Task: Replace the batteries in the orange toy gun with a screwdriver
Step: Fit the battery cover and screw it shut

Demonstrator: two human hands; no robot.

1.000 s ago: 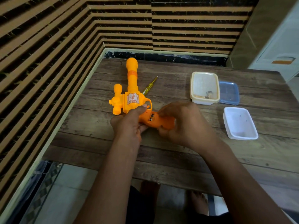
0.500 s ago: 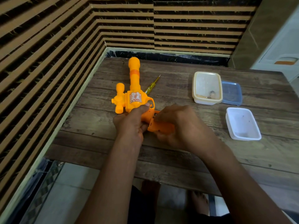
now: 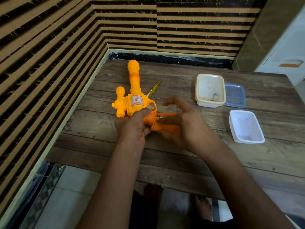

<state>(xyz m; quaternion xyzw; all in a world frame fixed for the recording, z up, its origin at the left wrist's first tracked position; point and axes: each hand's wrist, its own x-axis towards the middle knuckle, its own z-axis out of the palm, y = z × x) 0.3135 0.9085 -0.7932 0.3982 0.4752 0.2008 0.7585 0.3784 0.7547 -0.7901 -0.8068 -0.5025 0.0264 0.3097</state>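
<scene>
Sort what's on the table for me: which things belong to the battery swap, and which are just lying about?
In the job:
- orange toy gun, gripped by the left hand
- its grip cover, at the right hand
- yellow screwdriver, lying beside the barrel

Possibly just lying about:
- cream container, something small inside, too blurred to name
- blue lid
- white tub
</scene>
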